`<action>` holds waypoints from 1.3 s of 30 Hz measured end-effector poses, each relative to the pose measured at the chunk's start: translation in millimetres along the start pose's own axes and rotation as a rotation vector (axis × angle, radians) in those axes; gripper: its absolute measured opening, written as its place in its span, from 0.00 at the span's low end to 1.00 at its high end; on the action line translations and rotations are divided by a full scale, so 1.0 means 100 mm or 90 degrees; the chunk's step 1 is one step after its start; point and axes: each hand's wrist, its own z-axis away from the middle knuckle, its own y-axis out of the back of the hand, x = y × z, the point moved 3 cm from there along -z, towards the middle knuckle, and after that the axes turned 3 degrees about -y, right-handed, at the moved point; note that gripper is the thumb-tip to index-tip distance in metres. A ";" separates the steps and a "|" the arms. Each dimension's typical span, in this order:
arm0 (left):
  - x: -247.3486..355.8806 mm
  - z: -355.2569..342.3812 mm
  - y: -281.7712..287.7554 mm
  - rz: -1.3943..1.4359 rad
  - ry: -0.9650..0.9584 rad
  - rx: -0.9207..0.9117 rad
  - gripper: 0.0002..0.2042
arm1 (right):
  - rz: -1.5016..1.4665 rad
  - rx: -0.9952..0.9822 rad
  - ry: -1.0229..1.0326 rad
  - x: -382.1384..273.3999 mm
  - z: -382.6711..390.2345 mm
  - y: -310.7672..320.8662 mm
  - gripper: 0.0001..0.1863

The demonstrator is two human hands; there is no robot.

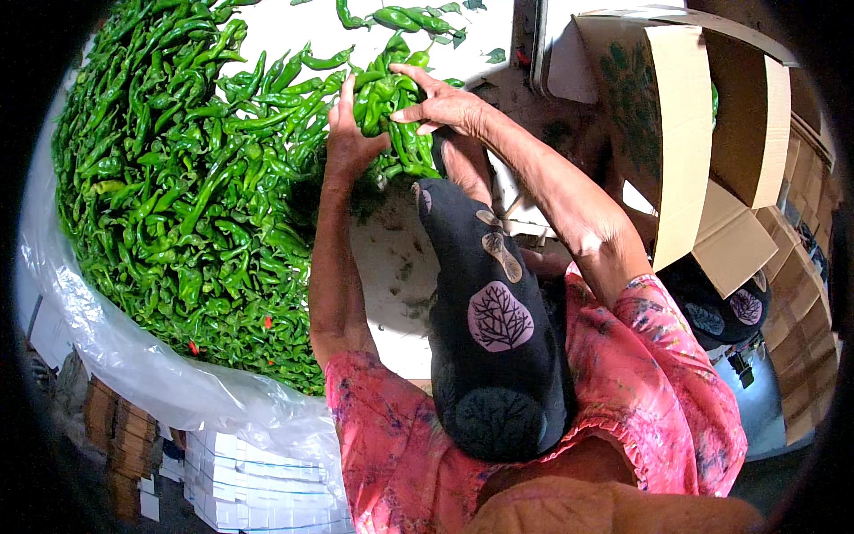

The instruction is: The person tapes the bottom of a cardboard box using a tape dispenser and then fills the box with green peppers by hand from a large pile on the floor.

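My left hand [354,129] and my right hand [440,105] cup a bunch of long green chili peppers [378,104] from either side, fingers bent over it. A large heap of similar peppers [178,187] covers the left of the white surface [387,289], with a few red ones low in it. Loose peppers [391,20] lie at the top. My leg in dark patterned fabric [476,347] is raised between my arms, its bare lower part just beside the bunch.
Clear plastic sheeting [133,329] edges the heap. Open cardboard boxes [676,142] stand at the right beside more stacked cardboard [801,329]. My other leg [712,307] is at the right. Stacks of white boxes [245,481] and brown boxes [124,445] sit at the lower left.
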 end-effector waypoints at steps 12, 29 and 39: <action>0.89 0.44 0.54 0.422 0.039 0.085 0.55 | 0.103 -0.032 0.307 -0.75 0.80 -0.32 0.44; 4.73 0.13 -0.13 0.387 -0.604 -0.124 0.48 | 0.104 0.209 0.587 -1.70 4.45 1.36 0.40; 4.79 -0.38 -0.76 0.073 -0.531 -0.329 0.36 | 0.687 0.322 0.344 -0.56 4.50 2.40 0.42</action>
